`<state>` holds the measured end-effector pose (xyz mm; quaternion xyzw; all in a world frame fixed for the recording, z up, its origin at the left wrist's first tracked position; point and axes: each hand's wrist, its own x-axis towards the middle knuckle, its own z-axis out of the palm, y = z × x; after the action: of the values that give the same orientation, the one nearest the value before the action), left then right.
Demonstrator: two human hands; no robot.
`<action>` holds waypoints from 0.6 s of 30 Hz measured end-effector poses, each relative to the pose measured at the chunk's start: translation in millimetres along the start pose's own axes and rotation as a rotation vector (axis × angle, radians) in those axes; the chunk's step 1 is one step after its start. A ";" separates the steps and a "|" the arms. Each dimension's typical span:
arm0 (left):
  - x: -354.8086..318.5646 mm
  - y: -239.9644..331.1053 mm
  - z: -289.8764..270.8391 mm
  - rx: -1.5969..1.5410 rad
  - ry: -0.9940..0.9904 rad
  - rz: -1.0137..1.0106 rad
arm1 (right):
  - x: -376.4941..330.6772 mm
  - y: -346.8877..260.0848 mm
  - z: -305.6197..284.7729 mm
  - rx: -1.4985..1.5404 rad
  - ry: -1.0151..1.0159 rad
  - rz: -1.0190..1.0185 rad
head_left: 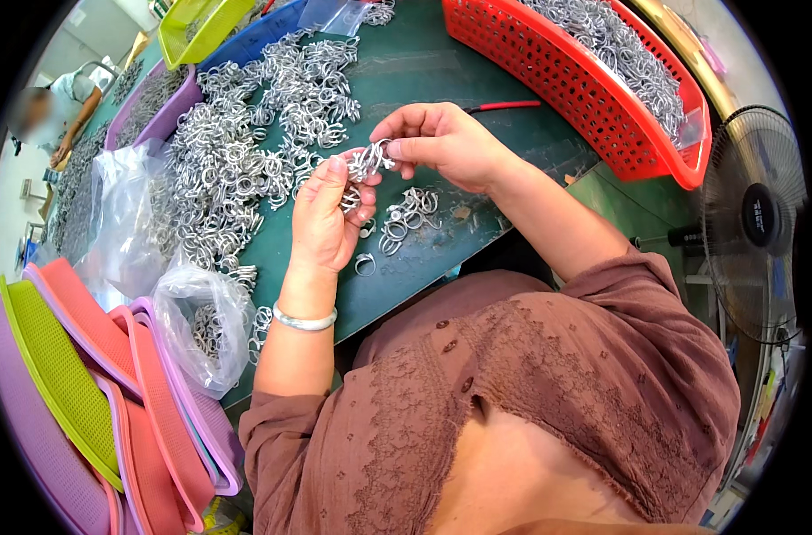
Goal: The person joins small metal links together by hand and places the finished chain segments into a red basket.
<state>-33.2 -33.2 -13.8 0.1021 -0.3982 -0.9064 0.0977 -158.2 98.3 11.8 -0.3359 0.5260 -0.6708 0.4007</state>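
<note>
Both my hands are up over the green table (441,71), just this side of the big heap of metal clamp rings (245,152). My left hand (327,218) is curled closed, thumb pressing a small bunch of rings into the fingers. My right hand (441,143) pinches a silver clamp ring (370,160) between thumb and forefinger, touching the left thumb tip. A few loose rings (406,214) lie right of the heap, under my hands. The red basket (593,98) of rings sits well right of the heap.
</note>
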 end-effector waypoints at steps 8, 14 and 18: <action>0.1 2.0 -1.4 -0.023 0.058 -0.043 | -1.0 -0.2 -1.2 0.173 0.012 0.095; 0.4 -0.1 -2.3 -0.036 0.102 -0.051 | 0.6 2.8 -4.5 0.281 -0.010 0.127; 1.2 0.5 -2.0 -0.026 0.096 -0.069 | 1.5 4.4 -5.4 0.342 0.002 0.145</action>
<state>-33.8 -35.3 -14.9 0.1577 -0.3775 -0.9084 0.0867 -162.7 98.7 6.4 -0.2236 0.4274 -0.7201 0.4989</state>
